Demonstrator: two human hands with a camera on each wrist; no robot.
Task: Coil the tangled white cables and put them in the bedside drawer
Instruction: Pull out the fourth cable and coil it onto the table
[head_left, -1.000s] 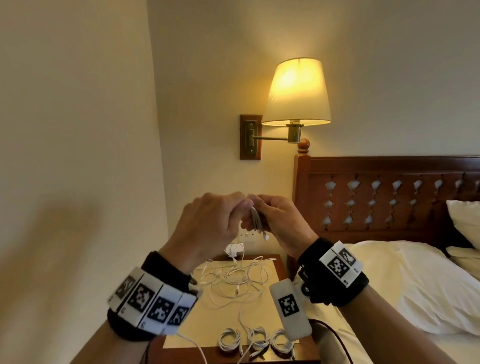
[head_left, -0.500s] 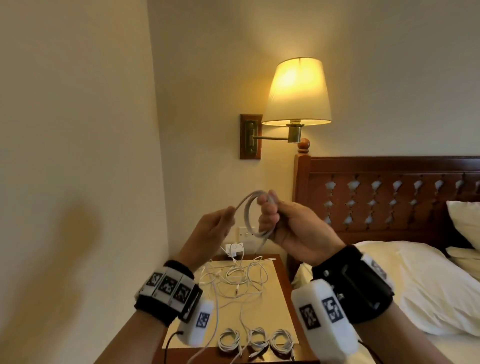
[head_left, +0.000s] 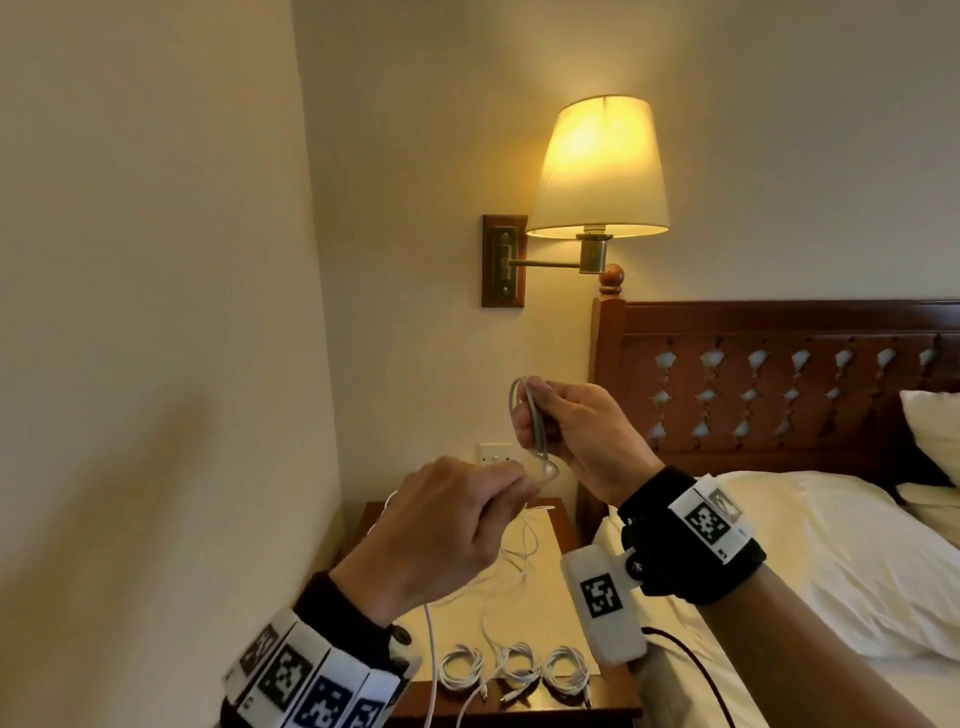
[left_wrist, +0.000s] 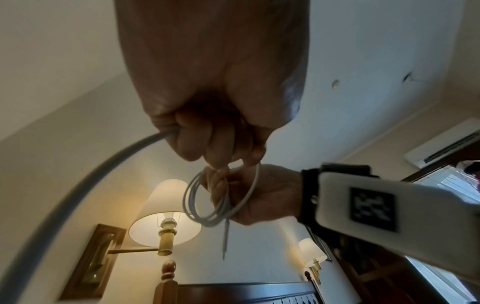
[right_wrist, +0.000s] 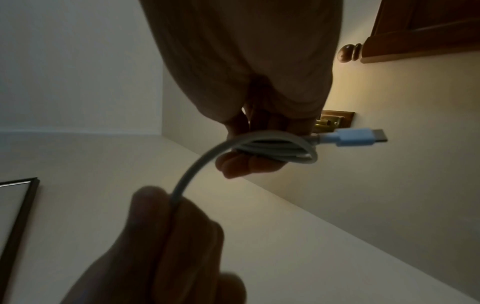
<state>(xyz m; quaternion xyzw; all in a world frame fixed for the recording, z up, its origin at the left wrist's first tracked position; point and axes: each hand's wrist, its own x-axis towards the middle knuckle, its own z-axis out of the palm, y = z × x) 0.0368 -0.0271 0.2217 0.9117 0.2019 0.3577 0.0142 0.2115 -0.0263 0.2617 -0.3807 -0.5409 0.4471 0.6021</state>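
My right hand (head_left: 540, 415) is raised above the nightstand and grips a small coil of white cable (head_left: 525, 415) of a few loops. In the right wrist view the coil (right_wrist: 275, 150) lies across the fingers, with a pale blue plug (right_wrist: 355, 138) sticking out to the right. My left hand (head_left: 511, 486), just below and left of the coil, pinches the cable's free run (left_wrist: 124, 156). That run trails down to the tangled white cables (head_left: 519, 545) on the nightstand. Three coiled cables (head_left: 519, 667) lie in a row at its front edge. No drawer shows.
The wooden nightstand (head_left: 618, 699) stands in the corner between the left wall and the bed (head_left: 831, 561). A lit wall lamp (head_left: 600, 166) hangs above it, beside the carved headboard (head_left: 779, 384). A wall socket (head_left: 496, 453) sits behind the hands.
My left hand has dropped from beside the coil to below it, still pinching the cable. The right hand has turned the coil edge-on toward me and moved slightly right.
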